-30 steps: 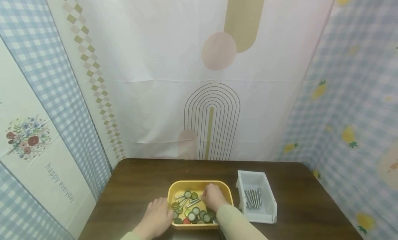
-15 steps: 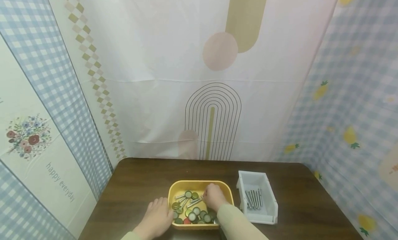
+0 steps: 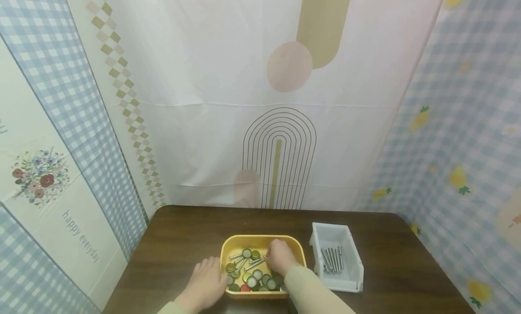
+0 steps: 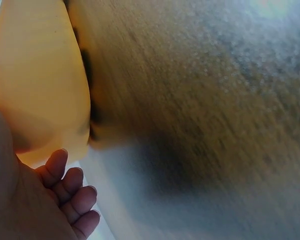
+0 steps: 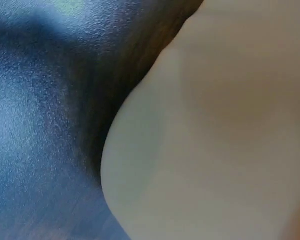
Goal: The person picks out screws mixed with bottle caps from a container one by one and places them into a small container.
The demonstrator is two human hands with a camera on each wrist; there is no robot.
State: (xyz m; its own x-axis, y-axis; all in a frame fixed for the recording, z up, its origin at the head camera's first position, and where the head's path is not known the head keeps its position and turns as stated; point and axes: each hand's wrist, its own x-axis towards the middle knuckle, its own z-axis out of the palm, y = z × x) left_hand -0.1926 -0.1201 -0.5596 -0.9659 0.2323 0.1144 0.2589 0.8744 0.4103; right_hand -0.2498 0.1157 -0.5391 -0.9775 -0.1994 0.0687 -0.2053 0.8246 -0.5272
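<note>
One yellow rounded-rectangular tray (image 3: pixel 260 236) held slim silver metal rods (image 3: pixel 254 264) and round multicoloured metal bottle caps (image 3: pixel 258 274); left grip (image 3: pixel 206 282), fingers extended alongside, apparently steadied it. Right grip (image 3: pixel 280 258) lay inside, its closure indiscernible.

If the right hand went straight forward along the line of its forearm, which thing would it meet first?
In the head view, the right hand would probably meet the far wall of the yellow tray first. The hand's height is unclear, so it might pass over this wall instead.
</note>
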